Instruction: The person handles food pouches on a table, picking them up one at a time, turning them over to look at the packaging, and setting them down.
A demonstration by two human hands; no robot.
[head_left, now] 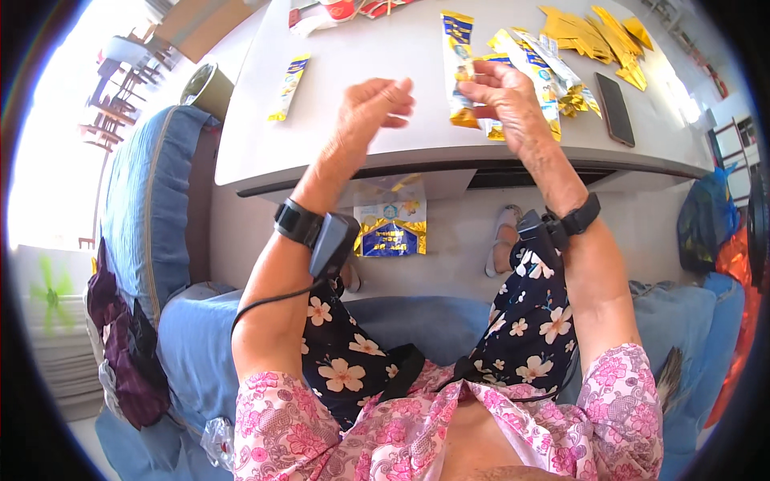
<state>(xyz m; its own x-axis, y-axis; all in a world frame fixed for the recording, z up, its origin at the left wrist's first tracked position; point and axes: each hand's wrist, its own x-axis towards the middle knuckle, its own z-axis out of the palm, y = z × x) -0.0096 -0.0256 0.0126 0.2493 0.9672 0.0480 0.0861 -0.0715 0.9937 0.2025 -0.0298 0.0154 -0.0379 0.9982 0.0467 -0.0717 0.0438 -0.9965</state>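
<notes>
My right hand (509, 104) pinches a slim blue, white and yellow stick sachet (458, 48), held upright above the table. To its left, my left hand (374, 111) hovers over the table with fingers loosely bent and apart, and nothing shows in it. One similar stick sachet (290, 86) lies alone on the left part of the table. Behind my right hand is a pile of similar sachets (553, 68), partly hidden by that hand. Each wrist wears a dark strapped device.
The white table (265, 144) has a dark phone (615, 110) at its right and flat gold packets (577, 34) at the far right. A red and white cup (338, 8) stands at the far edge. Below the table are a blue and gold pouch (391, 224) and a bin (207, 90) farther left.
</notes>
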